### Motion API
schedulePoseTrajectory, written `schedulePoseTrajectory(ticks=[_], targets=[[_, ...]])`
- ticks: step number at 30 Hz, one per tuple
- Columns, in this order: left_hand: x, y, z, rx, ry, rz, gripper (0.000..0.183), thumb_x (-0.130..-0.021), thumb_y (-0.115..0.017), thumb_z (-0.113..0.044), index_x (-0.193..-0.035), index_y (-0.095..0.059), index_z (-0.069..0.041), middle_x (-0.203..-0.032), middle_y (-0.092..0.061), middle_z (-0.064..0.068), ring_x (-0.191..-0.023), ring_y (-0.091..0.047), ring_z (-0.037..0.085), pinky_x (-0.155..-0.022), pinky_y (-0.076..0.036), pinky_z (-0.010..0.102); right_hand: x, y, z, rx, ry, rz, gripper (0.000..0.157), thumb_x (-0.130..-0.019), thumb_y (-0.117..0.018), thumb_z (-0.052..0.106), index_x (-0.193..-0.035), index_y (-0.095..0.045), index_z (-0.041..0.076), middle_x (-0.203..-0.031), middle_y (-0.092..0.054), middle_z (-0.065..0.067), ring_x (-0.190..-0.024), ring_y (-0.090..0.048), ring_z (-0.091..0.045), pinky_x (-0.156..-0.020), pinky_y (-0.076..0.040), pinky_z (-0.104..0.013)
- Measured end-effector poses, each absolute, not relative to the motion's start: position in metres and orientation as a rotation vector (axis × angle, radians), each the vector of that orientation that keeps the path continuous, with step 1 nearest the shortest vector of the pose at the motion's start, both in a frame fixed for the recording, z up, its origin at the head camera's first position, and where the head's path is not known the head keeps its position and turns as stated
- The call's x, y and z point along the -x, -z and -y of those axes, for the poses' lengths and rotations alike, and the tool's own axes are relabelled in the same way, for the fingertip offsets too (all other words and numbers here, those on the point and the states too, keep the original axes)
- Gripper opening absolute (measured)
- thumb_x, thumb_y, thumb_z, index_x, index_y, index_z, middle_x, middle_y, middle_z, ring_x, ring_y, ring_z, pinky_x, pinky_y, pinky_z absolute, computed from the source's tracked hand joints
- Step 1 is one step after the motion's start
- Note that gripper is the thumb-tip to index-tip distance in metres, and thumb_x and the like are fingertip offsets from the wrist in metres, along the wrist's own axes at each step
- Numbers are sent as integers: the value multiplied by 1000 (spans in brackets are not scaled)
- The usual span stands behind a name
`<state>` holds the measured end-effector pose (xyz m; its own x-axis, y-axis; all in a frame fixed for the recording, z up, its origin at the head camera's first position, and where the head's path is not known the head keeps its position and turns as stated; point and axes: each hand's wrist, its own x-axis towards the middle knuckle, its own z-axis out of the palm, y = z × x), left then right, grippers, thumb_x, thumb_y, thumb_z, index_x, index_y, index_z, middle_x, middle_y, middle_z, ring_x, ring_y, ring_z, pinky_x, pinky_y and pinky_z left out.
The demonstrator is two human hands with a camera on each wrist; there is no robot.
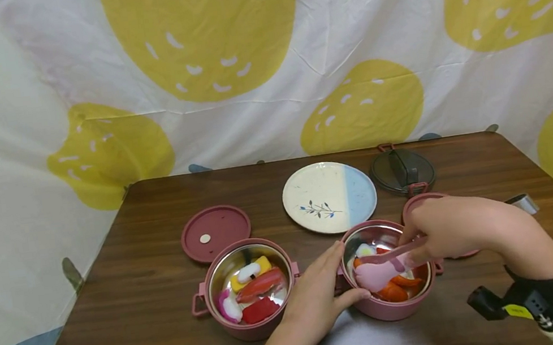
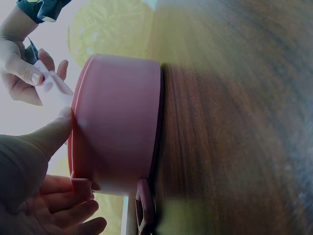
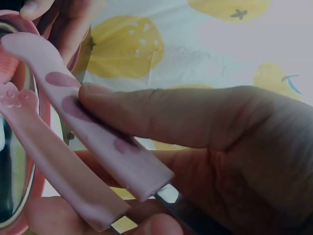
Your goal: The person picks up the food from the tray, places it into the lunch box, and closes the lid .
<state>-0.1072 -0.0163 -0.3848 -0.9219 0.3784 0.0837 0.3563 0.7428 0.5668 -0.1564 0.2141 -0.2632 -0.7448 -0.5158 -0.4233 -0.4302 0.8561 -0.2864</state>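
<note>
Small pink tongs [image 1: 376, 275] with a metal back end are pinched in my right hand [image 1: 441, 227]. Their heads reach down inside the right pink pot [image 1: 392, 312], among orange food pieces [image 1: 394, 292]. In the right wrist view, thumb and fingers hold the two pink tong arms [image 3: 105, 125], which stand apart. My left hand [image 1: 315, 287] rests along the left side of that pot, its thumb on the front rim and its fingers extended by the side handle [image 2: 82, 186]. The pot stands on the wooden table [image 1: 132, 302].
Left of my left hand stands another pink pot [image 1: 250, 330] with red, yellow and white pieces. Behind it lies a dark-pink lid [image 1: 221, 230]. A white-and-blue plate [image 1: 316, 185] and a dark round lidded pan [image 1: 403, 168] are at the back. Another pink lid [image 1: 423, 198] is partly behind my right hand.
</note>
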Motion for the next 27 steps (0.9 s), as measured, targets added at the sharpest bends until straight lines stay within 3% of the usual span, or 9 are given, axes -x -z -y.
schedulePoseTrajectory(ticks=[6,11,14,17,21,27], targets=[[106,384,16,-625,-926,-2924,81,-87,-71,-49,-151,-42,-10,-156,-46,6,-141,-48,23,-114,-43,45,158,259,-225,680,249,-2547,20,-86,-73,46,-99,-75,30,-82,-66,14,-75,-58,-6,-68,-48,-30],[106,385,16,-624,-927,-2928,80,-87,-72,-48,-152,-42,-12,-156,-46,5,-141,-48,22,-114,-43,45,165,256,-235,766,264,-2669,36,-89,-70,50,-115,-74,26,-102,-73,7,-87,-65,-9,-74,-56,-37],[106,385,16,-619,-926,-2926,80,-87,-71,-49,-152,-41,-13,-156,-45,4,-141,-48,22,-113,-44,45,167,255,-239,760,350,-2759,41,-90,-69,47,-123,-72,23,-108,-75,4,-86,-64,-8,-70,-55,-34],[106,385,16,-610,-935,-2919,80,-87,-71,-49,-152,-42,-12,-156,-45,5,-141,-48,23,-113,-44,46,171,257,-241,716,447,-2815,42,-91,-71,38,-128,-69,18,-89,-73,5,-73,-58,-9,-59,-48,-28],[106,385,16,-603,-939,-2914,81,-86,-71,-49,-152,-42,-11,-156,-45,5,-141,-47,23,-114,-43,46,180,267,-242,670,548,-2854,44,-91,-70,28,-131,-66,12,-67,-61,7,-60,-50,-10,-50,-39,-25],[105,384,16,-612,-949,-2907,79,-87,-71,-48,-151,-43,-11,-156,-45,5,-141,-47,22,-113,-43,45,199,298,-248,627,602,-2918,46,-93,-70,29,-135,-63,11,-77,-68,0,-65,-55,-13,-55,-44,-26]])
